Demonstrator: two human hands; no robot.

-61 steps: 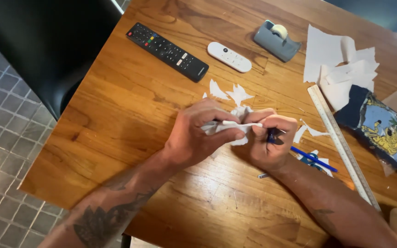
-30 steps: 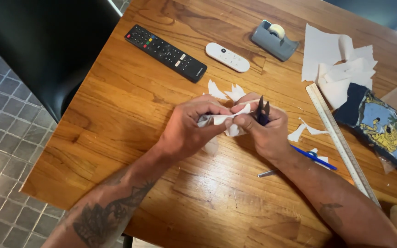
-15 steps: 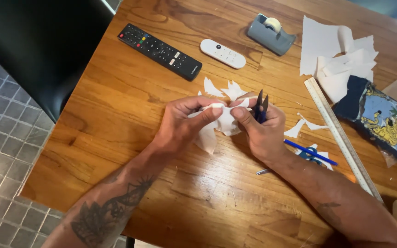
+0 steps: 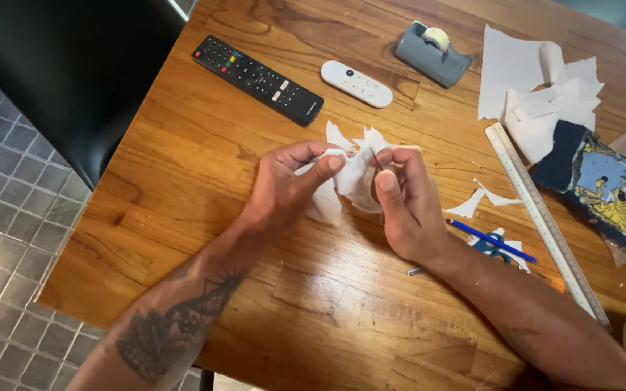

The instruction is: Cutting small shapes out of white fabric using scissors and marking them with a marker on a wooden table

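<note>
Two hands meet over the wooden table [image 4: 182,166]: my left hand [image 4: 284,188] pinches the white paper cutout [image 4: 349,177] between thumb and fingers, my right hand [image 4: 400,206] closed on its other edge with a thin dark tool. Beyond my knuckles lie a black remote [image 4: 257,78] and a white remote [image 4: 356,83]; right of my right hand, a ruler [image 4: 545,221].
</note>
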